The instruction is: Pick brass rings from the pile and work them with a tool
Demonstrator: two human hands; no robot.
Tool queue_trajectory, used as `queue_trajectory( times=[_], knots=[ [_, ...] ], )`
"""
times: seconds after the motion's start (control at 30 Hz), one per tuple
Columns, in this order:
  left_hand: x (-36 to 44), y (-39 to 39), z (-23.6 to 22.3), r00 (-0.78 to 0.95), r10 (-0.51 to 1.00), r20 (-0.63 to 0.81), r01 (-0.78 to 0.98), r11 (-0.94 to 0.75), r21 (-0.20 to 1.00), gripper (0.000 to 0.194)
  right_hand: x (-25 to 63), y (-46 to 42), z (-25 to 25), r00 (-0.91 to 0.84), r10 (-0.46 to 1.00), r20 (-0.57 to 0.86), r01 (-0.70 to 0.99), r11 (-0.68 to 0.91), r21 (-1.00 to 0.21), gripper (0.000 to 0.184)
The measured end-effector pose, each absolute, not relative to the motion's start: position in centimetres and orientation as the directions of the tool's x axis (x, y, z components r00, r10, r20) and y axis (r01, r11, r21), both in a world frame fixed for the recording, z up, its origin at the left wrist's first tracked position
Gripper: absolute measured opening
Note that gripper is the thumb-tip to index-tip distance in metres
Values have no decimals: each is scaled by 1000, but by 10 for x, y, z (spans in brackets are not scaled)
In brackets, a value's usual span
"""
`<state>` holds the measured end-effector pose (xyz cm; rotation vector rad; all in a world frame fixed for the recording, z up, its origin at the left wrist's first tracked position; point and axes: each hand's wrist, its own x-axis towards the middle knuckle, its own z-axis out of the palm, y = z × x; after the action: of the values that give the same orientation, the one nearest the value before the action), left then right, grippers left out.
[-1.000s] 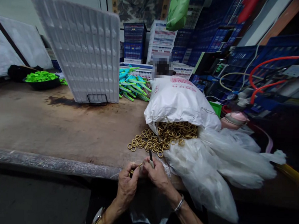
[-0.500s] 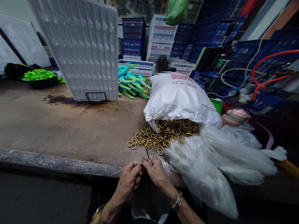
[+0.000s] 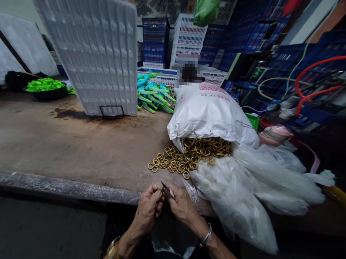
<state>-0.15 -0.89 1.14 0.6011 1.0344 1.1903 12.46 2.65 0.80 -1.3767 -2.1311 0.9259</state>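
The right hand (image 3: 183, 205) is closed, thumb and fingers wrapped around a small dark-bladed tool (image 3: 166, 188) just over the near edge of the tabletop (image 3: 58, 146). Its long axis runs slantwise, the tip pointing away from the person and to the left, past the fingertips of the left hand (image 3: 148, 207). That one is curled in a tight pinch on a small brassy piece (image 3: 161, 189) (a ring, perhaps, but from here I only catch a glint of it). Most of the piece is buried in the fingers, and I can't tell whether the blade touches it. The tool's handle is mostly hidden in the palm. Just beyond the hands lie loose brass-coloured rings (image 3: 177, 163), spilling from the mouth of a white sack (image 3: 211, 112); those deeper inside are covered by the cloth.
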Motion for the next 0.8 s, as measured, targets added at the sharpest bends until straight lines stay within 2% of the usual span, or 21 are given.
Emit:
queue_trajectory(
  times=[0.17, 0.37, 0.47, 0.57, 0.67, 0.8],
  knots=[
    [-3, -9, 11, 23, 952, -304, -413, 286, 865, 29, 125, 24, 9, -448, 894, -2, 680, 339, -650, 25],
    [-5, -10, 6, 23, 970, -242, -358, 234, 904, 27, 128, 27, 7, -496, 868, 13, 701, 409, -584, 28],
    [-7, -14, 10, 26, 981, -191, -326, 189, 926, 29, 131, 32, 2, -508, 860, -45, 751, 417, -512, 28],
    [-6, -18, 21, 83, 979, -187, -368, 204, 907, 30, 134, 37, -1, -421, 901, -101, 854, 357, -378, 23],
    [-5, -18, 28, 144, 954, -264, -501, 300, 812, 30, 139, 42, 4, -297, 952, -77, 926, 267, -266, 20],
    [-6, -15, 23, 132, 923, -361, -587, 366, 722, 31, 149, 52, 13, -142, 989, 35, 958, 147, -247, 23]
  ],
)
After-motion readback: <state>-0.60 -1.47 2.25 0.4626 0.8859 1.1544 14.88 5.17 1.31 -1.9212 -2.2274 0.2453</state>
